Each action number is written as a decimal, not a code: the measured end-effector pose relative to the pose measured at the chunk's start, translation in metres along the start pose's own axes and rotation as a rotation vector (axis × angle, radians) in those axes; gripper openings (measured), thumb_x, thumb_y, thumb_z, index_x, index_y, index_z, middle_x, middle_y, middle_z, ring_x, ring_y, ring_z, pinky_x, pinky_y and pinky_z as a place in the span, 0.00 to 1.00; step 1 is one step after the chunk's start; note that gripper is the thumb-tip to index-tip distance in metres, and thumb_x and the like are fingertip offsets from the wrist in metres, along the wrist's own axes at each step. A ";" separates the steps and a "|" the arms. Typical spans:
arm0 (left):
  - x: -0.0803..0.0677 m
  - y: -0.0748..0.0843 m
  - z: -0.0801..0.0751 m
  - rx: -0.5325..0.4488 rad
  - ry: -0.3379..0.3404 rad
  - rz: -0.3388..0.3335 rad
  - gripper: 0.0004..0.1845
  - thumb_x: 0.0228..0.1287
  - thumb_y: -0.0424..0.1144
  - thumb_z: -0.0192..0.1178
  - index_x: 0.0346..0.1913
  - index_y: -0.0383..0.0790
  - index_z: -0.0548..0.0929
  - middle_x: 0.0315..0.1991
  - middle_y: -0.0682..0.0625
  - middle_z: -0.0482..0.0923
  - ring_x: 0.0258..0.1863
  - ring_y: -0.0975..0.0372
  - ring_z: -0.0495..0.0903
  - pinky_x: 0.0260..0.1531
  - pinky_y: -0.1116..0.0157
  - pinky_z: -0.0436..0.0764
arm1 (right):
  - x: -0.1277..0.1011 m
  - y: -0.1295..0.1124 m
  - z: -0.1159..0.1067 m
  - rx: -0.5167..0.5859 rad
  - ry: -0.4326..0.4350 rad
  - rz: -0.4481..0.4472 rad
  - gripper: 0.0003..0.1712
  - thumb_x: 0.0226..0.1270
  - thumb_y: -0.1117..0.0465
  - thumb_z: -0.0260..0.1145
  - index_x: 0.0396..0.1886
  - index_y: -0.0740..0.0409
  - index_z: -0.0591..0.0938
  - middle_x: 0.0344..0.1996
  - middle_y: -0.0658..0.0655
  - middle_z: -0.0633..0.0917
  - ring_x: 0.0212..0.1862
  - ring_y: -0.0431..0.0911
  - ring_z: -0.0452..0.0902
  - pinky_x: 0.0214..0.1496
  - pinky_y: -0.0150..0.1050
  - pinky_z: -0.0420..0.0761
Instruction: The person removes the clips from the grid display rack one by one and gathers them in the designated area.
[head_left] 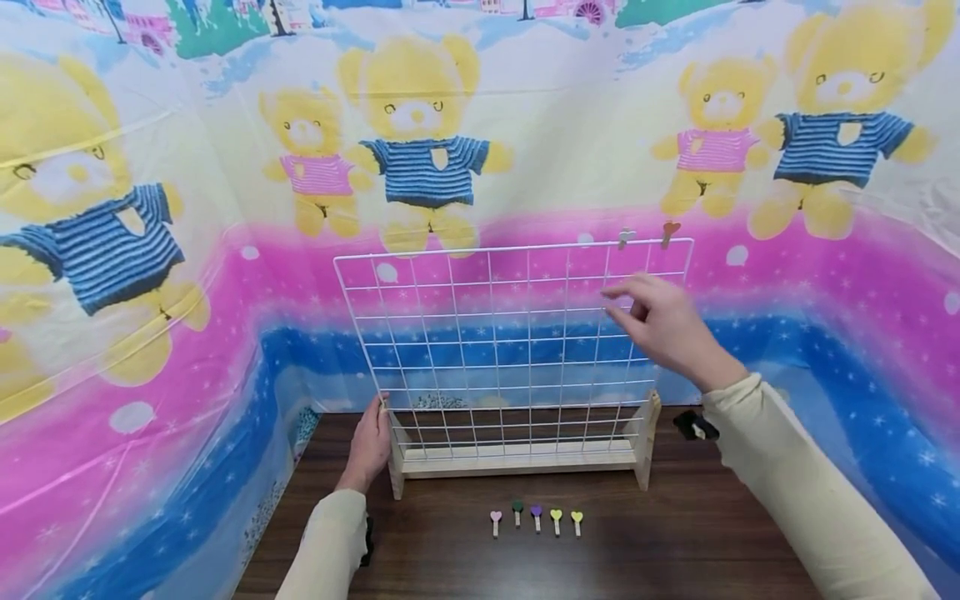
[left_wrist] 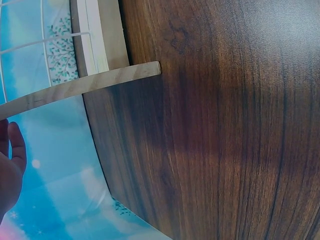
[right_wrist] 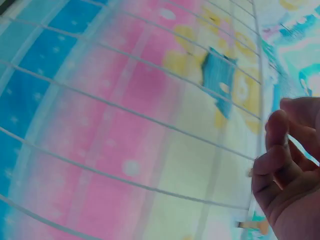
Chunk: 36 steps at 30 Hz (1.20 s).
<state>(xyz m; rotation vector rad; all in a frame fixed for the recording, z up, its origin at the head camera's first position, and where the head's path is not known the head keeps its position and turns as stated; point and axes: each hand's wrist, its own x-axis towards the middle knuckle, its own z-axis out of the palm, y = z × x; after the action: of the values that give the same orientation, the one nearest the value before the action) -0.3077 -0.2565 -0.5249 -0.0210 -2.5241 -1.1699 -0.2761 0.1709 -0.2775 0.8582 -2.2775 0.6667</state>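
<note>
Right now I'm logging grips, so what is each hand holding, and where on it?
The left hand grips the wire grid at its lower left corner, by the wooden stand. The right hand holds nothing, its fingers loosely curled before the grid.

I can read no words, numbers, brand marks or signs anywhere in front of me. The bear-printed plastic backdrop (head_left: 480,125) carries only pictures, the white wire grid panel (head_left: 510,333) and its pale wooden stand (head_left: 517,458) are unmarked, and the small heart-topped wooden pegs (head_left: 536,518) on the dark wooden table (head_left: 675,542) bear no lettering that I can make out.
</note>
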 end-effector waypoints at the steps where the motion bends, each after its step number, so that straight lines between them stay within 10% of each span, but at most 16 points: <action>1: 0.000 0.000 0.000 -0.002 0.005 0.009 0.21 0.71 0.43 0.32 0.62 0.40 0.60 0.54 0.41 0.64 0.51 0.52 0.65 0.46 0.52 0.64 | 0.006 -0.001 -0.005 -0.002 0.042 -0.015 0.13 0.57 0.60 0.64 0.43 0.56 0.80 0.32 0.48 0.76 0.19 0.33 0.64 0.19 0.30 0.69; 8: 0.000 0.000 0.001 0.005 0.027 0.024 0.21 0.71 0.44 0.32 0.62 0.39 0.60 0.46 0.40 0.68 0.44 0.50 0.67 0.41 0.52 0.65 | 0.033 -0.001 -0.025 -0.025 0.239 -0.016 0.17 0.56 0.64 0.63 0.48 0.59 0.79 0.43 0.55 0.77 0.19 0.35 0.63 0.22 0.30 0.67; 18: 0.001 -0.003 0.001 0.004 -0.019 -0.009 0.21 0.71 0.43 0.32 0.63 0.41 0.59 0.56 0.41 0.63 0.52 0.52 0.64 0.46 0.51 0.64 | 0.048 0.006 -0.028 0.009 0.064 0.225 0.22 0.64 0.57 0.55 0.58 0.53 0.71 0.49 0.55 0.73 0.26 0.42 0.77 0.25 0.38 0.75; 36: 0.001 -0.003 0.001 0.005 -0.005 0.007 0.21 0.71 0.42 0.32 0.63 0.40 0.59 0.58 0.39 0.62 0.55 0.50 0.63 0.47 0.50 0.64 | 0.054 0.014 -0.025 0.037 0.048 0.284 0.16 0.63 0.55 0.56 0.49 0.55 0.76 0.39 0.53 0.78 0.21 0.43 0.75 0.21 0.38 0.74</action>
<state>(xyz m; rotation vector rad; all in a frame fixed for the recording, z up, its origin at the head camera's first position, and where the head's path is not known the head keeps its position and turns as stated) -0.3097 -0.2580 -0.5267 -0.0309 -2.5289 -1.1626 -0.3095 0.1737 -0.2266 0.5322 -2.3721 0.8462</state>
